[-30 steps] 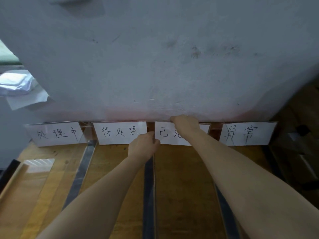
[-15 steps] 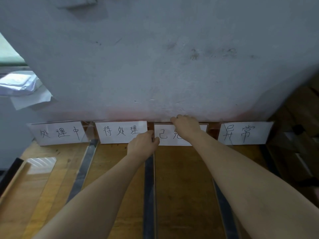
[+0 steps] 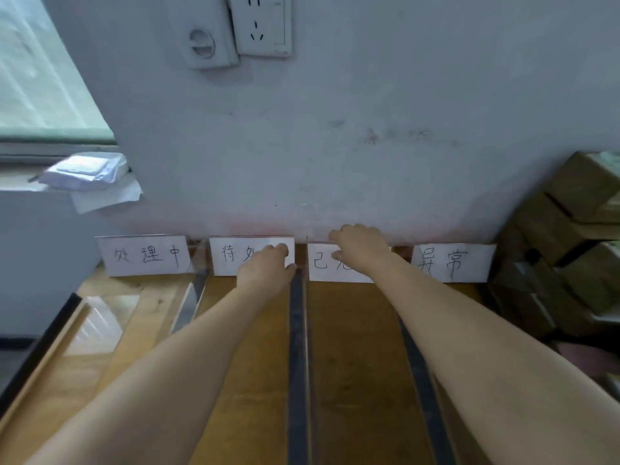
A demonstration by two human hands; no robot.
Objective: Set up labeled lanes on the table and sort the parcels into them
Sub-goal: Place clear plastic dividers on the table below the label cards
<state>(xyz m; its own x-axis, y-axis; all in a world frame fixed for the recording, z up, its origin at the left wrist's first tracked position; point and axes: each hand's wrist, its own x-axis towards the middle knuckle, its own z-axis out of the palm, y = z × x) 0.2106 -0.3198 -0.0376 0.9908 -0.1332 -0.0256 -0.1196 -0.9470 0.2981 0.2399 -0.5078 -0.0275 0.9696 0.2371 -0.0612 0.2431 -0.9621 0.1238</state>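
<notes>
Ahead, from the head view, four white handwritten cards stand in a row where the wooden table [image 3: 352, 330] meets the grey wall [image 3: 335, 146]: first card [image 3: 144, 255], second card [image 3: 231, 260], third card [image 3: 322, 266] and fourth card [image 3: 449, 261], left to right. Three dark strips run from the cards toward the camera and split the tabletop into lanes: left strip [image 3: 191, 300], middle strip [image 3: 297, 347], right strip [image 3: 419, 364].

The right hand [image 3: 360, 250] sits on the third card, fingers curled over its top edge and thumb against its front face, pinching it. The left hand [image 3: 265, 266] lies over the right end of the second card, just beside the head of the middle strip. Its fingers are curled together, but whether they actually grip the card I cannot tell.

Brown cardboard boxes [image 3: 570, 229] are stacked off the table's right side, near the fourth card. A white packet [image 3: 84, 171] rests on the sill at the left, and a socket [image 3: 261, 25] is mounted high on the wall.
</notes>
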